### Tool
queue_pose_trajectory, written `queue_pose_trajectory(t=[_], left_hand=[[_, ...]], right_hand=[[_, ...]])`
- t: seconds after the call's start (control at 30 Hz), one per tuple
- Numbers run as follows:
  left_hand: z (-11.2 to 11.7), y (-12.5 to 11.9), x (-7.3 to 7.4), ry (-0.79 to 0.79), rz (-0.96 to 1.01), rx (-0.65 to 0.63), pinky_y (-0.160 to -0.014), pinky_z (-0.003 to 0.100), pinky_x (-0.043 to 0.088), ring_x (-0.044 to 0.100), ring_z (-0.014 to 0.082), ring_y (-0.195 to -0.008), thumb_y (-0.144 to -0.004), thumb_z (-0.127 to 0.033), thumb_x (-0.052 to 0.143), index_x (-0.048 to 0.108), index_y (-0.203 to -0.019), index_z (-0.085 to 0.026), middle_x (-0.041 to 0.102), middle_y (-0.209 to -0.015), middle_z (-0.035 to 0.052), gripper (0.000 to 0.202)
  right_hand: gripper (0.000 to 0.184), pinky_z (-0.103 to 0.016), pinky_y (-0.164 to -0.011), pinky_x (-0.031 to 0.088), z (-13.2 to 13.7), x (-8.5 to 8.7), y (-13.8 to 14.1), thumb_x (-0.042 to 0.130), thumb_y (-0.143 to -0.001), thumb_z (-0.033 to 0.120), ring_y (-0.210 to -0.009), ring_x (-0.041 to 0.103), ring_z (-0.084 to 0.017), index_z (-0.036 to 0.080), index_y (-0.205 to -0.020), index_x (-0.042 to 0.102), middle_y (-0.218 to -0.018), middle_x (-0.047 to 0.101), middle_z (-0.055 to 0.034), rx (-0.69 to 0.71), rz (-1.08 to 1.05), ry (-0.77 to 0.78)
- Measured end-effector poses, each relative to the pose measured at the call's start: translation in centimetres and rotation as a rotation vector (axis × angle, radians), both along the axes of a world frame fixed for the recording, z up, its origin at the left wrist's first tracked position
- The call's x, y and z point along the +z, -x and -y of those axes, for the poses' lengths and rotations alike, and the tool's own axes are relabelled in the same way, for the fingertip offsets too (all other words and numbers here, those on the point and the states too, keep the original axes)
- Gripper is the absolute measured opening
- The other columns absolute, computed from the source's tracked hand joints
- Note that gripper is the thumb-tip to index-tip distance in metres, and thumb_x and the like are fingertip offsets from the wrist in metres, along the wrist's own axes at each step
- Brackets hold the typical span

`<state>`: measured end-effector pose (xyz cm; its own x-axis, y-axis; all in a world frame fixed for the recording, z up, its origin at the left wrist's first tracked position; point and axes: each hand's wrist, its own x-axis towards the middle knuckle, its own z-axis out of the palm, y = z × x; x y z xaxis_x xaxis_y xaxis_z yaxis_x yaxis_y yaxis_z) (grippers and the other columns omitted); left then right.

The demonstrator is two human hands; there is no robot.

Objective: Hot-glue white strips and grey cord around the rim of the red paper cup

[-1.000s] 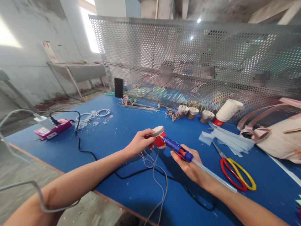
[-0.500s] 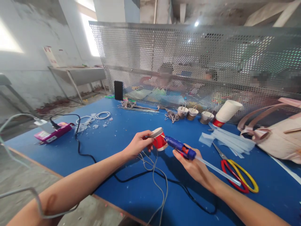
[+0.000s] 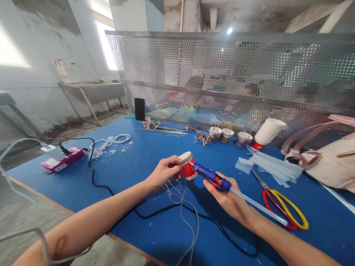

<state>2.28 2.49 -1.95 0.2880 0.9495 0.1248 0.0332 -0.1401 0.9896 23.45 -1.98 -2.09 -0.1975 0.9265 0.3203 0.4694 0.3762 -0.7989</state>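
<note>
My left hand (image 3: 163,171) is closed round a small red paper cup (image 3: 188,167), held on its side above the blue table (image 3: 133,166). A grey cord (image 3: 184,207) hangs from the cup in loops. My right hand (image 3: 227,197) grips a blue glue gun (image 3: 213,176) whose nozzle touches the cup's side. A clear glue stick (image 3: 260,208) sticks out of the gun's back over my forearm.
Red and yellow scissors (image 3: 285,208) and clear glue sticks (image 3: 270,164) lie to the right, beside a pink bag (image 3: 330,162). Stacked paper cups (image 3: 267,133) and cord-wrapped cups (image 3: 226,135) stand by the perforated screen (image 3: 222,74). A pink power strip (image 3: 62,158) with a black cable (image 3: 102,183) lies left.
Both hands, the cup and the glue gun have stayed almost in place. The view has tipped slightly, so the whole scene sits a little lower and to the right.
</note>
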Motion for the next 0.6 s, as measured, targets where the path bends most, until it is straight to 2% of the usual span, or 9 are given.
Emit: queue_pose_trajectory(t=[0.3,0.5,0.6], left_hand=[[-0.1,0.2,0.0,-0.003,0.011,0.002,-0.046,0.019,0.046,0.052,0.0079,-0.047,-0.069,-0.022,0.056,0.06,-0.069,-0.014,0.053,-0.056,-0.0033,0.009],[-0.1,0.0,-0.1,-0.025,-0.002,-0.009,-0.046,0.021,0.048,0.053,0.0083,-0.048,-0.071,-0.025,0.057,0.062,-0.073,-0.014,0.055,-0.06,-0.0031,0.012],[0.0,-0.2,-0.1,-0.019,-0.015,-0.011,-0.046,0.021,0.048,0.053,0.008,-0.046,-0.071,-0.024,0.057,0.061,-0.072,-0.015,0.054,-0.057,-0.004,0.01]], right_hand=[[0.033,-0.023,-0.042,0.03,-0.7,0.4,-0.5,0.055,-0.079,0.044,-0.046,0.031,-0.009,0.02,-0.059,0.042,-0.05,0.037,0.0055,-0.059,-0.012,0.034],[0.03,-0.022,-0.044,0.033,0.0,0.0,0.1,0.055,-0.08,0.043,-0.046,0.035,-0.009,0.02,-0.063,0.045,-0.052,0.041,0.0051,-0.007,-0.019,0.039],[0.027,-0.023,-0.047,0.037,0.2,-0.6,0.3,0.053,-0.082,0.04,-0.046,0.037,-0.01,0.021,-0.064,0.047,-0.053,0.045,0.0042,0.017,0.009,-0.023]])
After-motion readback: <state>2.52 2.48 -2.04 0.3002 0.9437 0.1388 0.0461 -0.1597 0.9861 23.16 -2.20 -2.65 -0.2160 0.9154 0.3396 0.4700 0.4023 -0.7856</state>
